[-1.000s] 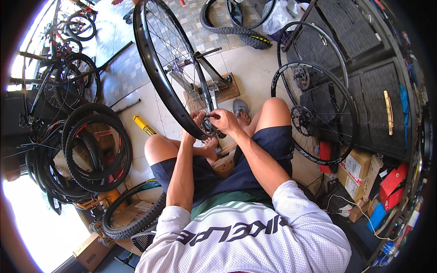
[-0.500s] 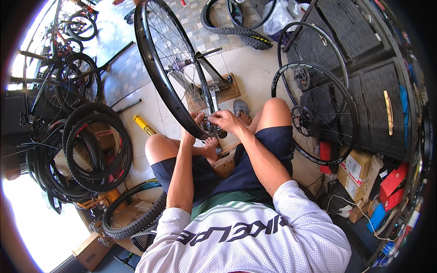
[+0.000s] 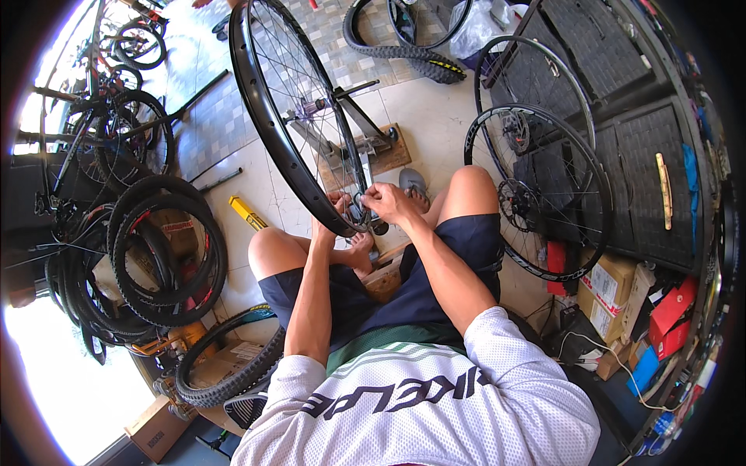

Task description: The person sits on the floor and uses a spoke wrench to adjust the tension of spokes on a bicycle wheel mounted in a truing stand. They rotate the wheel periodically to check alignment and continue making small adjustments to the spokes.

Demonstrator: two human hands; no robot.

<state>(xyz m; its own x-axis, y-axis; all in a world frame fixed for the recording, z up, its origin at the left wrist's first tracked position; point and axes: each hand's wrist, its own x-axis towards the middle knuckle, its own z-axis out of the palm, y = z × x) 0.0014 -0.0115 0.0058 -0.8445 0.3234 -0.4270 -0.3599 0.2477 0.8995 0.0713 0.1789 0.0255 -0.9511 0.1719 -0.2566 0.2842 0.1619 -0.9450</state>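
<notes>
A spoked bicycle wheel with a black rim (image 3: 257,119) stands upright in a truing stand (image 3: 359,137) on a wooden base (image 3: 396,151), in front of my knees. My left hand (image 3: 334,210) is at the lower part of the wheel, partly behind the rim, its fingers closed among the spokes. Just right of it, my right hand (image 3: 386,203) pinches at the spokes near the bottom of the rim, beside the stand's arm. What either hand holds is too small or hidden to make out.
Left are bicycles (image 3: 136,132), stacked tyres (image 3: 155,309), a loose tyre (image 3: 217,392) and a yellow bar (image 3: 245,213). More tyres (image 3: 412,62) lie ahead. Right, two wheels (image 3: 588,175) lean on a black cabinet (image 3: 645,202), beside cardboard boxes (image 3: 610,287). My sandalled foot (image 3: 413,184) is beside the stand.
My right hand has shifted slightly, its fingertips moving up and to the right along the spokes. My left hand stays at the rim, and the wheel is almost unmoved.
</notes>
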